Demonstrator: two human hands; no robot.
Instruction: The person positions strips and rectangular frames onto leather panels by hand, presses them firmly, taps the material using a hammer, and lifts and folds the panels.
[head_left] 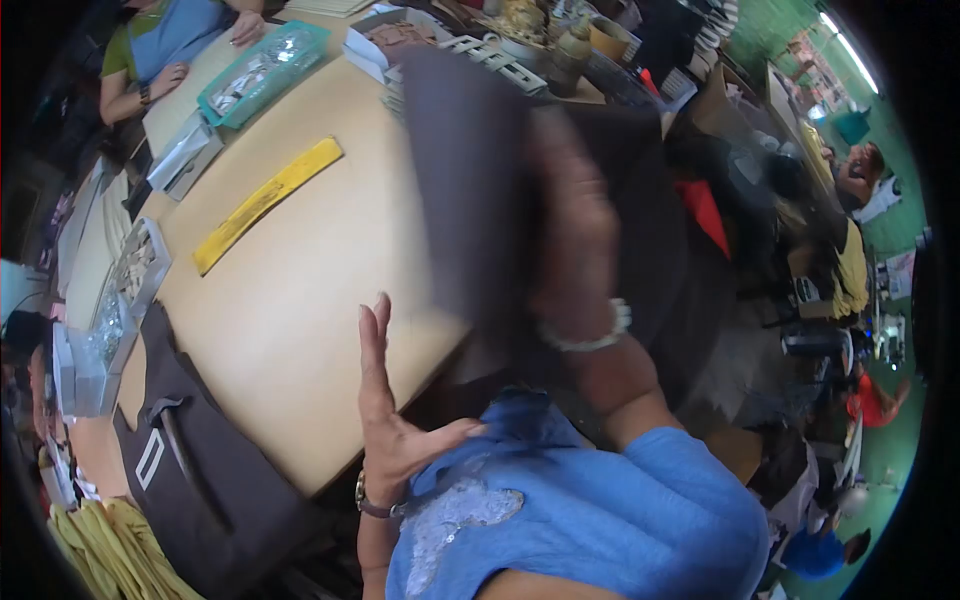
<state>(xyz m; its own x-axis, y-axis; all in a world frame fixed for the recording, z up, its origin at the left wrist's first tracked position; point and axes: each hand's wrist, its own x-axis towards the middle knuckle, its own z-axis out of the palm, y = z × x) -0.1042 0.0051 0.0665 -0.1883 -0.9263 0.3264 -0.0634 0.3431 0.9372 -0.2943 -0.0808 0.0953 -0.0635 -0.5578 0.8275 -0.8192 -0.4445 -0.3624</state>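
Note:
My right hand (580,220), blurred by motion and wearing a pale bead bracelet, is at a raised dark brown cloth (465,180); its fingers are smeared, but the cloth appears to be in its grip. More dark cloth spreads behind and to the right of that hand. My left hand (390,420) is held up near the table's front edge, fingers stretched and thumb apart, holding nothing. A wooden table (290,310) lies beyond it, with a worn yellow strip (268,205) on top.
At left, a hammer (185,460) and a white rectangular frame (149,460) lie on folded dark cloth (240,480). Yellow cloth (110,550) is below. A teal tray (265,75) stands near a co-worker's hands (245,28). Boxes and tools crowd the far edge.

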